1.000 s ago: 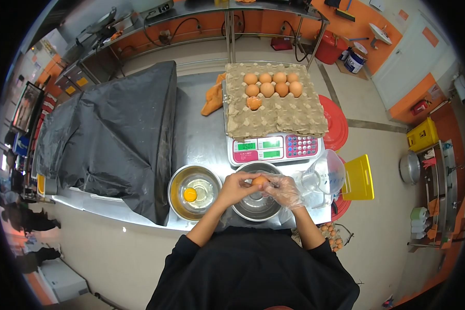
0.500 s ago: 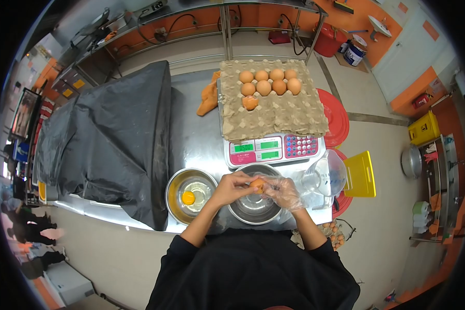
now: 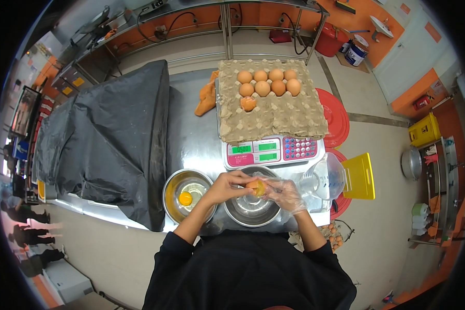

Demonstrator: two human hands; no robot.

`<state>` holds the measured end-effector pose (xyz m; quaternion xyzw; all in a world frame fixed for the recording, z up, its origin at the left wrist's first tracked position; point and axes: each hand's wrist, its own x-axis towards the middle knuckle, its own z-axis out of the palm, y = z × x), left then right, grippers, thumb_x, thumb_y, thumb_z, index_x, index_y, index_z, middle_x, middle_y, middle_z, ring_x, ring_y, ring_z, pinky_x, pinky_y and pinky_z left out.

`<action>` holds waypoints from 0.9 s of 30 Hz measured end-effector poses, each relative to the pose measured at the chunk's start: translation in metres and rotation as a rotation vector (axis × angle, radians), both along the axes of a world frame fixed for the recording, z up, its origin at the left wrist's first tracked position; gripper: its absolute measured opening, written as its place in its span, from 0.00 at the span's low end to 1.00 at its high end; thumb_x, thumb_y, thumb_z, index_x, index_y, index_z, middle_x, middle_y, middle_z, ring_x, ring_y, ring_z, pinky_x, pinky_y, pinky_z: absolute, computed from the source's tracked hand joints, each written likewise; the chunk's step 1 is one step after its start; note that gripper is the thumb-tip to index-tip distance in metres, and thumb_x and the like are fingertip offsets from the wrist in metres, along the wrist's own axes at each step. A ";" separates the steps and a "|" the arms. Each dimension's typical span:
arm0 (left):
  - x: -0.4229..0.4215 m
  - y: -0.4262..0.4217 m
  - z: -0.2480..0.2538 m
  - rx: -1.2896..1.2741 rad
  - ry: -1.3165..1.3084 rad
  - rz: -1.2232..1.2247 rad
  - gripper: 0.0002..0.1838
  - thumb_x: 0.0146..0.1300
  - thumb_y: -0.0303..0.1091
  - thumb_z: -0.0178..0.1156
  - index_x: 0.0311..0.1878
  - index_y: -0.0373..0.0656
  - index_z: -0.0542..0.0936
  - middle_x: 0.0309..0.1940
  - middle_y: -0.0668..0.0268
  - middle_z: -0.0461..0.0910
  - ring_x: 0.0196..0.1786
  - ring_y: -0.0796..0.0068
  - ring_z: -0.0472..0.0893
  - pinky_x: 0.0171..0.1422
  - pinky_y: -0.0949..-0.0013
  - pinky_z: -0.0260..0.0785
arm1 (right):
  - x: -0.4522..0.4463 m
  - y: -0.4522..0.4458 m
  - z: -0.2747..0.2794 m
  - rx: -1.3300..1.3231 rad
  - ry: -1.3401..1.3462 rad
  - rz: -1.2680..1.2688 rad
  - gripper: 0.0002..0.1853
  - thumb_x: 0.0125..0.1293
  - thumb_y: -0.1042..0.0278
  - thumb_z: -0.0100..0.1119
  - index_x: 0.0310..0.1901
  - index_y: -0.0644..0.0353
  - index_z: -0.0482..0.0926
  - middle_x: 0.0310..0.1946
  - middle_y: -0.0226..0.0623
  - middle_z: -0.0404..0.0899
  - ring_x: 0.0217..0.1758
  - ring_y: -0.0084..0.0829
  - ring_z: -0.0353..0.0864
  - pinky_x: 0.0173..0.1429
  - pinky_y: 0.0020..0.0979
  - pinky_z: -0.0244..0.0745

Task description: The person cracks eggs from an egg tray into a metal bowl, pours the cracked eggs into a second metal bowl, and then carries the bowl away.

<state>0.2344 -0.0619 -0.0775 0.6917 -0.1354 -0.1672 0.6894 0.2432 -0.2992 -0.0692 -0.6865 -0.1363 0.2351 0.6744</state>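
The bare left hand (image 3: 226,188) and the right hand in a clear plastic glove (image 3: 287,197) both pinch one cracked brown egg (image 3: 256,186), fingertips closed on its opposite sides so neither is nearer, its long axis seemingly sideways. It sits above a round, shiny steel bowl (image 3: 252,220), while a matching steel bowl holding a yellow yolk (image 3: 185,198) stands just beside, nearer the left hand. Beyond, a pink-and-white digital scale (image 3: 275,151) bears a grey-brown cardboard egg tray (image 3: 274,122).

The metal table (image 3: 191,134) bears two bowls (image 3: 236,211), a scale (image 3: 249,159) and an orange cloth (image 3: 206,99)
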 end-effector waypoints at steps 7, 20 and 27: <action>0.020 0.012 0.013 0.160 -0.206 -0.247 0.25 0.53 0.22 0.70 0.56 0.47 0.83 0.54 0.64 0.77 0.56 0.69 0.78 0.62 0.65 0.72 | 0.013 -0.014 0.019 -0.308 -0.314 0.163 0.19 0.57 0.69 0.67 0.52 0.61 0.82 0.40 0.45 0.86 0.41 0.30 0.87 0.47 0.30 0.82; -0.002 0.002 0.118 0.514 -0.679 -0.200 0.22 0.48 0.21 0.68 0.50 0.47 0.83 0.48 0.64 0.77 0.52 0.63 0.78 0.57 0.63 0.73 | -0.009 0.000 0.134 -0.537 -0.841 0.140 0.09 0.51 0.76 0.60 0.36 0.62 0.78 0.25 0.47 0.78 0.31 0.47 0.80 0.37 0.42 0.75; -0.030 -0.004 0.042 0.708 -0.681 -0.080 0.14 0.53 0.23 0.65 0.45 0.44 0.83 0.45 0.61 0.79 0.49 0.59 0.80 0.52 0.60 0.74 | -0.039 0.009 0.069 -0.723 -0.647 0.122 0.07 0.52 0.73 0.59 0.35 0.60 0.78 0.24 0.47 0.76 0.31 0.48 0.80 0.38 0.42 0.74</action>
